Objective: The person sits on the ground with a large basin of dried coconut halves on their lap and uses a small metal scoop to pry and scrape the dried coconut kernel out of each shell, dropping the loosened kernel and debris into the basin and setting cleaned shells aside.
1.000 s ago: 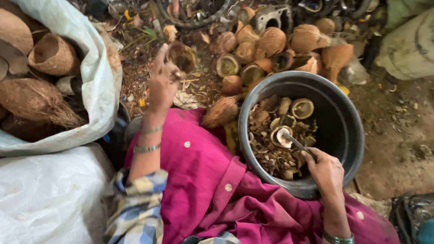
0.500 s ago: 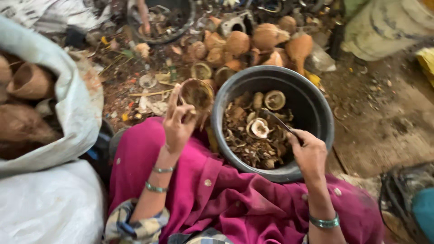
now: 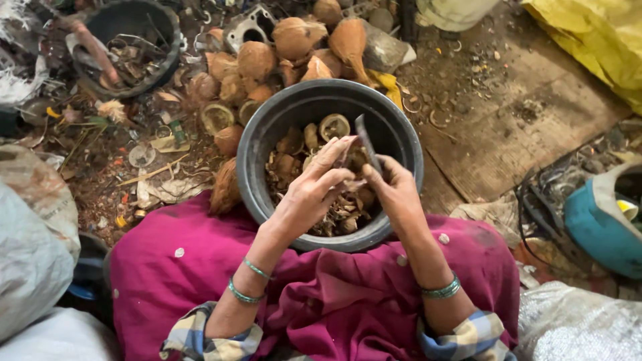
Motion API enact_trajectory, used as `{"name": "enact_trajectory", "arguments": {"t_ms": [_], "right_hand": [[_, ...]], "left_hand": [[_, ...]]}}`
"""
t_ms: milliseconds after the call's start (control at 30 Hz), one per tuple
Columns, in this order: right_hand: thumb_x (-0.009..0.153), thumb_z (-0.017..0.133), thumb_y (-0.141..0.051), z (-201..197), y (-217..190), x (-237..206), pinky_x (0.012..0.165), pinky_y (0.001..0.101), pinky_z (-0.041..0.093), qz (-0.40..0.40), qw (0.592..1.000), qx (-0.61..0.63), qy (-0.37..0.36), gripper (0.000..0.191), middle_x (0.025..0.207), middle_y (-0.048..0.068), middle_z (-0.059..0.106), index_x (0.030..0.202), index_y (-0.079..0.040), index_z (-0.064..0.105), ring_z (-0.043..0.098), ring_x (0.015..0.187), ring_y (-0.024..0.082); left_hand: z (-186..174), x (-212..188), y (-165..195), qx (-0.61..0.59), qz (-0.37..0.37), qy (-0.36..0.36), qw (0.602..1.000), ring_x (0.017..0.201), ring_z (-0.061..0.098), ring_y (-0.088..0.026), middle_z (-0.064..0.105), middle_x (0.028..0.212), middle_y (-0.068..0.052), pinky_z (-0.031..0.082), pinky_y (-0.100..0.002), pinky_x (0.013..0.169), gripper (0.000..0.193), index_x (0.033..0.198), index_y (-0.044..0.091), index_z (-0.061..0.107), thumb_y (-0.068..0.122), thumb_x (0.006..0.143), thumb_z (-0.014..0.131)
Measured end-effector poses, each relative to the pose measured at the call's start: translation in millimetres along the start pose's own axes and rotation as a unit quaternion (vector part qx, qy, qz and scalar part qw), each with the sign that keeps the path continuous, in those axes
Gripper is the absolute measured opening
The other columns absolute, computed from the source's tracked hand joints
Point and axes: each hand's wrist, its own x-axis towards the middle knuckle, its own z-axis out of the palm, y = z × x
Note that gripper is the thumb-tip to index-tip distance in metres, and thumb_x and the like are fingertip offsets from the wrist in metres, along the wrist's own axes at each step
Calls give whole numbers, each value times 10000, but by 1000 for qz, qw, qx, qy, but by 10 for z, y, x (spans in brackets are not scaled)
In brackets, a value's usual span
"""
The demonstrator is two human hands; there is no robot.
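A black bucket (image 3: 262,137) stands against my magenta-clad lap (image 3: 200,281), holding brown coconut shell pieces (image 3: 289,159). Both my hands meet above it. My left hand (image 3: 314,190) is curled around a small shell piece, mostly hidden by its fingers. My right hand (image 3: 396,194) grips a thin dark metal blade (image 3: 366,142) that points up and away, its lower end at the piece in the left hand. Green bangles sit on both wrists.
Whole and halved husked coconuts (image 3: 294,39) are piled behind the bucket. A second black basin (image 3: 164,27) of scrap sits at the back left. White sacks (image 3: 33,254) lie on the left, a yellow sack (image 3: 595,40) at the top right, a blue container (image 3: 598,230) on the right.
My left hand carried a shell half from the littered ground on the left to over the bucket. My right hand rose out of the bucket with the blade to meet it.
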Motion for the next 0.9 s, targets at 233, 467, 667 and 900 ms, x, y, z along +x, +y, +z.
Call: {"name": "enact_trajectory", "arguments": {"t_ms": [233,467,667,900], "right_hand": [[986,697,-93,-67,-36,-12,780,207,539,-122,979,-96,135,292,1008,-5,727,1253,26,675,643,867,44],[949,738,-90,148,-222,-192,756,254,562,-196,933,-292,77,310,962,95,771,1250,-33,692,711,847,88],[848,810,-222,410,-302,-366,727,311,569,-233,896,-377,-36,423,1047,127,764,1237,-92,704,742,840,213],[937,741,-252,228,-468,-451,692,337,549,-186,893,-405,-60,214,901,101,754,1077,-91,737,738,783,233]], "left_hand": [[403,-247,-73,-225,-127,225,939,1499,358,-324,363,1602,-153,294,-422,1261,804,1495,51,367,122,839,825],[566,-528,-360,-768,-360,224,481,1281,612,-310,633,1381,-174,525,-421,1080,739,1387,4,544,614,971,513],[605,-622,-448,-844,-249,237,412,1192,639,-344,687,1215,-174,552,-478,1038,484,1194,23,625,486,1058,591],[286,-708,-569,-799,-274,292,449,1181,654,-359,734,1142,-175,504,-524,1087,303,972,38,686,331,984,608]]}}
